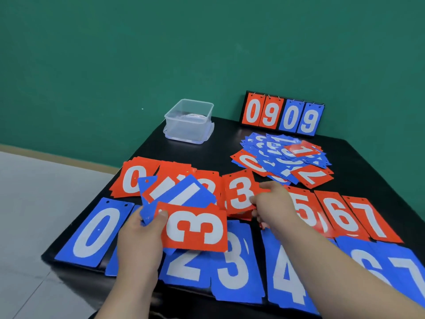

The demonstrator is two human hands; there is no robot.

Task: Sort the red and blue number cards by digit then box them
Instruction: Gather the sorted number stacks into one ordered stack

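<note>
Number cards [340, 215], red and blue with large white digits, cover the near half of a black tabletop [207, 148] in my head-camera view. A red row [133, 178] lies farther from me. I can read 0, 3, 5, 6 and 7 in it, and its other piles are partly hidden. A blue row [96, 231] runs along the near edge and shows 0, 2, 3, 4, 6 and 7.

The left hand [140, 238] is clamped on a fanned bundle of cards [184, 194] held above the rows. Its thumb presses on a red 3 card [195, 229] at the front, with a blue and a red card marked 1 behind. The right hand [273, 201] reaches to the red 3 pile [239, 192], thumb on top and fingers curled at the right edge, pinching the top card. The two hands are apart.

Beyond the rows, to the right, lies an unsorted heap [280, 155] of mostly blue cards. Behind it a flip scoreboard [282, 113] stands against the green wall [115, 54], reading 0 9 in red and 0 9 in blue. A clear plastic box [188, 120] sits lidless at the far left corner, well apart from the heap.
</note>
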